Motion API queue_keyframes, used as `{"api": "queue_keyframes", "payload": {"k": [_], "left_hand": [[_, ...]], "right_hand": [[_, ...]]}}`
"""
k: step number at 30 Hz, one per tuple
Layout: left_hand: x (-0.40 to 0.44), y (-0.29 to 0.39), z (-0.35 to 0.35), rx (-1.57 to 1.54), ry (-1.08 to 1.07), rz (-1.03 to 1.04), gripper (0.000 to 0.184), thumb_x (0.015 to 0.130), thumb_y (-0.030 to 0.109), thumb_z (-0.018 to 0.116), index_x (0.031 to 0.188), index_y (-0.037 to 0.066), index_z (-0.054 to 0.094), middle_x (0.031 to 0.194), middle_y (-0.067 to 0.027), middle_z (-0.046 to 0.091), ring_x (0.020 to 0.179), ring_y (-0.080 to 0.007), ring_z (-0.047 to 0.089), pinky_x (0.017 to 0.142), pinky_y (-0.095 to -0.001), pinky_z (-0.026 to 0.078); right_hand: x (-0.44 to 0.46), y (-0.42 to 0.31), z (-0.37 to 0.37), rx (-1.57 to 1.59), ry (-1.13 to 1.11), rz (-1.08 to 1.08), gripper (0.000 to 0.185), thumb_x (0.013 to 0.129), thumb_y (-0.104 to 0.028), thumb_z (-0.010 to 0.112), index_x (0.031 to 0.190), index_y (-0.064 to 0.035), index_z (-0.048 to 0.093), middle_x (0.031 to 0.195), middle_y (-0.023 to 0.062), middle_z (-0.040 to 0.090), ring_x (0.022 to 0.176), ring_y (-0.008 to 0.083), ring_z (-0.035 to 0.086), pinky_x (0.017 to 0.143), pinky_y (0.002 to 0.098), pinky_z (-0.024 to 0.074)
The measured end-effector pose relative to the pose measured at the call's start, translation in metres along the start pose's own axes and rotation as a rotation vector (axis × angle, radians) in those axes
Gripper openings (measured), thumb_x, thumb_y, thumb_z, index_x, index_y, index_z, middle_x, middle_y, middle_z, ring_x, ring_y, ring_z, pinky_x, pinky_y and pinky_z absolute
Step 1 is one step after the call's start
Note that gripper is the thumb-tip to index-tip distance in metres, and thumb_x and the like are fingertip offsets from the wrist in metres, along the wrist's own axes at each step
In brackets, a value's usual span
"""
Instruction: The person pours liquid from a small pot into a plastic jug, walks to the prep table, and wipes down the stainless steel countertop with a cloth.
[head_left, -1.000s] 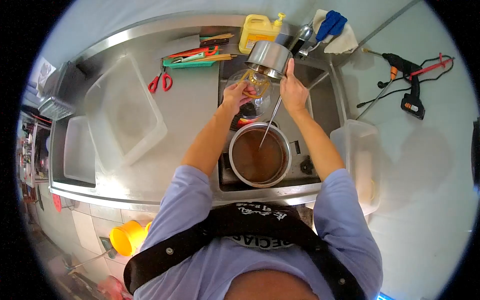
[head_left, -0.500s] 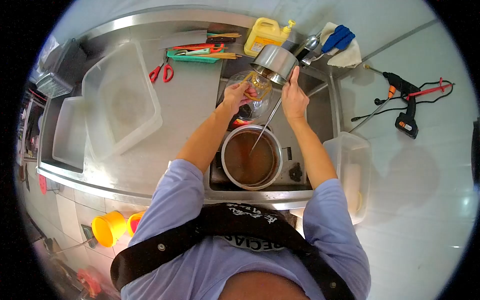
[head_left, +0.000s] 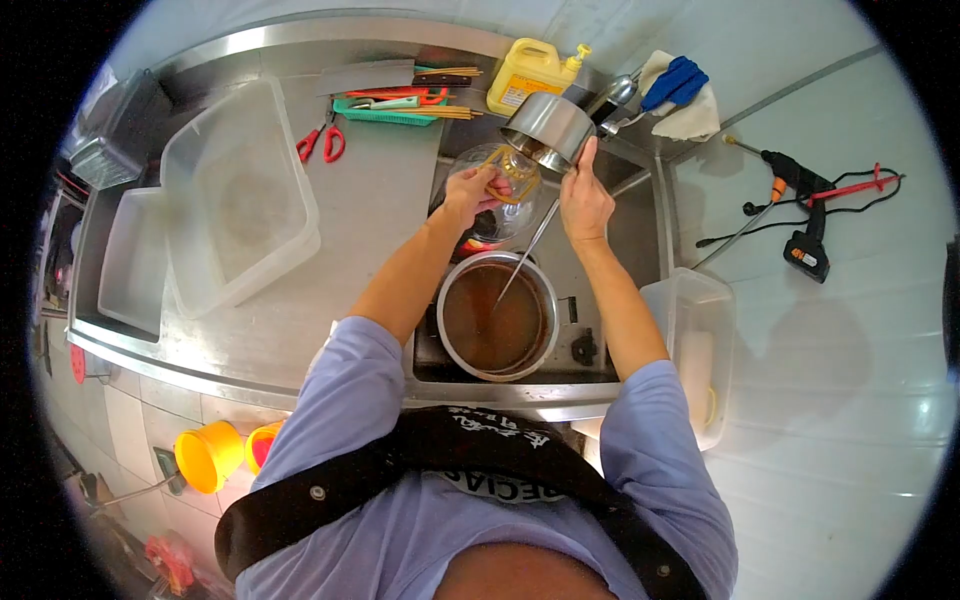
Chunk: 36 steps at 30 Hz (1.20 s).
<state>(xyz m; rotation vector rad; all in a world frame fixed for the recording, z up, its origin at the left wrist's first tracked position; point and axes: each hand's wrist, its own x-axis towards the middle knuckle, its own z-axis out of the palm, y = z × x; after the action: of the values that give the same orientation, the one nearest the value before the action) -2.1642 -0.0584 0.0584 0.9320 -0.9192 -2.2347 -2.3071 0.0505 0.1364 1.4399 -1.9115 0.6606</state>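
My left hand (head_left: 478, 192) has its fingers wrapped round the yellow handle (head_left: 518, 180) of a clear container (head_left: 508, 218) in the sink. My right hand (head_left: 585, 200) grips a steel pot (head_left: 550, 125), which is tilted over the container's top. Below both hands a large round pot (head_left: 497, 318) holds brown liquid, with a long metal handle (head_left: 530, 243) leaning out of it. Whether any liquid runs from the tilted pot cannot be made out.
On the counter (head_left: 370, 220) lie clear plastic bins (head_left: 240, 200), red-handled scissors (head_left: 322, 143) and a green tray (head_left: 390, 115). A yellow jug (head_left: 525, 75) stands behind the sink. At right are a plastic bin (head_left: 695, 350) and a cordless spray gun (head_left: 805, 200).
The view has shifted, so the surroundings appear moved. Both hands keep their holds, and the steel pot stays tilted over the clear container.
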Motion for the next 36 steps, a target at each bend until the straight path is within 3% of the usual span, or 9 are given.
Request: {"api": "queue_keyframes", "payload": {"k": [5,18,20,23,36], "left_hand": [[0.000,0.000,-0.001,0.006,-0.007,-0.004,0.018,0.091,0.024,0.054,0.098,0.008,0.057,0.086,-0.0052,0.065,0.079,-0.0179,0.065,0.070,-0.0299,0.053],[0.000,0.001,-0.002,-0.019,-0.015,-0.020,0.016,0.090,0.026,0.054,0.093,0.011,0.058,0.084,-0.0019,0.065,0.077,-0.0152,0.064,0.069,-0.0298,0.051],[-0.001,0.002,-0.001,-0.045,-0.009,-0.007,0.014,0.090,0.023,0.054,0.090,0.009,0.058,0.081,-0.0034,0.065,0.072,-0.0158,0.065,0.064,-0.0284,0.052],[-0.001,0.000,0.000,-0.066,-0.008,0.004,0.013,0.090,0.021,0.053,0.089,0.008,0.057,0.079,-0.0043,0.065,0.070,-0.0161,0.065,0.061,-0.0275,0.052],[-0.003,0.002,0.002,-0.058,0.010,0.004,0.014,0.090,0.020,0.053,0.090,0.007,0.056,0.078,-0.0054,0.064,0.070,-0.0170,0.065,0.063,-0.0287,0.054]], "right_hand": [[0.001,0.000,0.001,-0.023,0.021,-0.005,0.060,0.077,-0.012,0.056,0.134,-0.0044,0.038,0.062,0.0078,0.061,0.051,0.0208,0.060,0.046,0.0323,0.0479],[0.010,-0.002,0.006,0.061,-0.019,0.119,0.060,0.079,-0.012,0.054,0.136,-0.0080,0.036,0.063,0.0112,0.061,0.051,0.0267,0.059,0.047,0.0369,0.0475],[0.009,-0.004,0.004,0.105,-0.019,0.141,0.059,0.079,-0.012,0.054,0.136,-0.0087,0.037,0.062,0.0119,0.061,0.051,0.0273,0.059,0.047,0.0375,0.0470],[0.005,-0.007,0.005,0.168,-0.015,0.196,0.056,0.083,-0.010,0.050,0.138,-0.0111,0.035,0.069,0.0175,0.062,0.054,0.0321,0.059,0.050,0.0391,0.0465],[0.003,-0.008,0.008,0.197,-0.044,0.309,0.055,0.085,-0.015,0.048,0.138,-0.0161,0.034,0.082,0.0202,0.063,0.059,0.0360,0.059,0.054,0.0428,0.0468]]}}
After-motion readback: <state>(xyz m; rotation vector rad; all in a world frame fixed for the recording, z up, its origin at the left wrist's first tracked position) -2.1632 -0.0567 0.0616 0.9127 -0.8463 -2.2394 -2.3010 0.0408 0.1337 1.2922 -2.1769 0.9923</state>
